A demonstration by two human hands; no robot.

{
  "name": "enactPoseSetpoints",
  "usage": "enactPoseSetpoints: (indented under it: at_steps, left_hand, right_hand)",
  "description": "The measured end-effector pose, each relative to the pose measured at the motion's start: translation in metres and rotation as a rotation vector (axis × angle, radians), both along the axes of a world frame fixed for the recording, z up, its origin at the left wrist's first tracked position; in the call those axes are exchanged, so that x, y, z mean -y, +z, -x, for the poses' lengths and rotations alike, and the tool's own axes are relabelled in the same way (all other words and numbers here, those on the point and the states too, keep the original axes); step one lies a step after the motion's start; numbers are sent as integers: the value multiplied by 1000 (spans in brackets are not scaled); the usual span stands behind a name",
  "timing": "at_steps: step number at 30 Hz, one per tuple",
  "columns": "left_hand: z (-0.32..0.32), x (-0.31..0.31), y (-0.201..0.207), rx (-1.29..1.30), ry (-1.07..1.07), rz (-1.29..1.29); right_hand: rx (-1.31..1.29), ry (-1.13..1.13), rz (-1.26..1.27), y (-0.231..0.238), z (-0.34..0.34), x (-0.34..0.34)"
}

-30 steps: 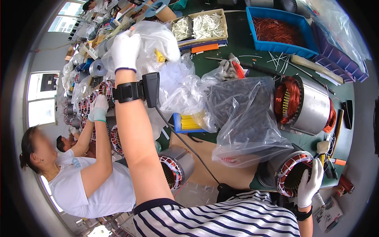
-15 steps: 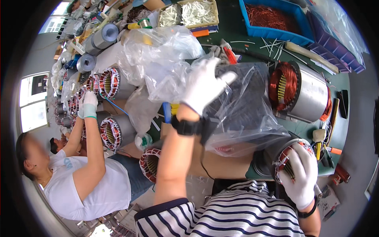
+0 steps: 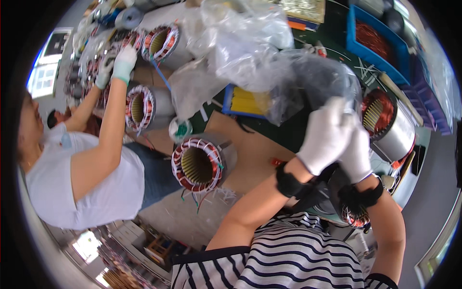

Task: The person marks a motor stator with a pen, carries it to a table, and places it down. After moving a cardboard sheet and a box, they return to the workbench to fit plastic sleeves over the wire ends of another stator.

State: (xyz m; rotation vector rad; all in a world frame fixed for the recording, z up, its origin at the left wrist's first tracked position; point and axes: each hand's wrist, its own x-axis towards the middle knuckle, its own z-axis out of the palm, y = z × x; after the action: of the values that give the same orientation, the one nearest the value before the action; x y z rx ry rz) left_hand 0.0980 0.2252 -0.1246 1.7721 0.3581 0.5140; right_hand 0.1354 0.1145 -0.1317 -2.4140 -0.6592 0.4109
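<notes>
- Plastic bag [image 3: 308, 65] in the upper right of the frame, on the dark green bench; near end up against the two gloved hands.
- Left hand [image 3: 325, 137] and right hand [image 3: 356, 149] close together, overlapping in view, at the bag's near edge. Fingertips blurred: cannot tell whether either pinches the film.
- Handling, judged by look: film thin, soft, probably slippery under gloves, easily torn if dragged. Dark contents [image 3: 327, 74] look loose; separate pieces not readable. Likely more weight there than in the film, apt to slump to one side.
- Best hold: edge bunched in both hands, or one hand on the bunched edge and the other under the dark load.
- Just right of the bag: steel cylinder [image 3: 398, 127] with copper coils; looks heavy and stiff, coils easy to scuff.
- Containers: blue tray [image 3: 375, 61], upper right, copper-coloured wire scraps [image 3: 373, 41] inside.
- Blue box [image 3: 226, 99], upper middle, yellow strips [image 3: 245, 101] lying in it, plastic partly over its right end.
- Carton [image 3: 321, 10], cut by the top edge, white pieces [image 3: 298, 6] in it.
- Purple crate [image 3: 426, 98], right side, clear plastic [image 3: 435, 62] above; inside not readable.
</notes>
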Motion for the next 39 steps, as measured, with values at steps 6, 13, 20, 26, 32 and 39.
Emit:
enactPoseSetpoints:
  at_steps: [6, 13, 20, 26, 32, 39]
  left_hand:
    - [23, -32, -11, 150, 217, -140]
    - [24, -61, -63, -418, 399, -1103]
    - [0, -134, -73, -241, 468, -667]
    - [-23, -242, -29, -135, 330, -1304]
    - [-69, -255, 32, -530, 237, -1009]
    - [-75, -203, 34, 139, 160, -17]
  right_hand:
    - [31, -185, -511, 30, -54, 3]
    - [482, -105, -203, 127, -32, 31]
    - [-85, -207, -469, 137, 17, 26]
    - [-646, 56, -546, 102, 41, 29]
    - [-291, 157, -343, 96, 37, 20]
    - [135, 332, -130, 117, 34, 14]
